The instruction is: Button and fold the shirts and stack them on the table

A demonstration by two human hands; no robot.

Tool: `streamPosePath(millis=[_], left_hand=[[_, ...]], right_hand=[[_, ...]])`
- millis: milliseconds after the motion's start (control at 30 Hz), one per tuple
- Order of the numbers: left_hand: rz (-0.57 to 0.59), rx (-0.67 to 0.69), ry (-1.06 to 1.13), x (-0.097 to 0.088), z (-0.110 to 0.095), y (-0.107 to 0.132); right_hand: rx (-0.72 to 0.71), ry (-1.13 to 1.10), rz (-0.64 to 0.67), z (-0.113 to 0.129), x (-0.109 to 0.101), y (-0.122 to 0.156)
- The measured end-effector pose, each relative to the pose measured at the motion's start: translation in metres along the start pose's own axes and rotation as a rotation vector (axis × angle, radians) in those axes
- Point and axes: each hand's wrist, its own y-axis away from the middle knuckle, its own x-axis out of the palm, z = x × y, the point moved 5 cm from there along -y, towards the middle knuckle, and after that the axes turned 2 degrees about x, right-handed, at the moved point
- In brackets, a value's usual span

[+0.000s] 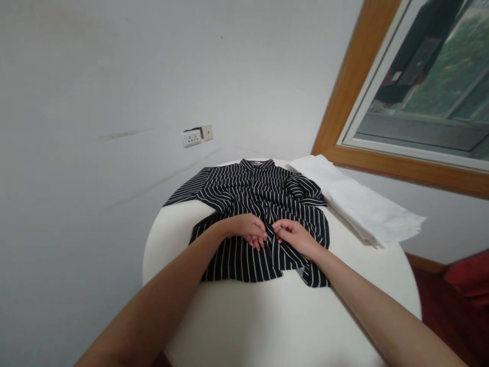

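Observation:
A black shirt with thin white stripes [260,204] lies spread on a round white table [267,316], collar toward the wall. My left hand [248,229] rests on the shirt's front near the middle, fingers curled and pinching the cloth at the opening. My right hand [292,235] meets it from the right, fingertips pinched on the facing edge of the shirt front. The two hands almost touch.
A folded white cloth [355,201] lies on the table's right side, reaching past the edge. A wall socket [196,135] sits on the white wall behind. A wood-framed window [412,102] is at the right. Dark red floor and a red object [469,278] lie low right.

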Motion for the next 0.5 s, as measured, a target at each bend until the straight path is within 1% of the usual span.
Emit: streamPosePath(millis=[233,500], left_hand=[[0.046,0.026,0.025,0.0005,-0.0019,0.0025],[0.059,0.038,0.034,-0.0005,-0.0005,0.0008]], right_hand=[[0.017,0.021,-0.004,-0.0004,-0.0024,-0.0012],[-0.002,0.113,0.096,0.0049,-0.0008,0.0025]])
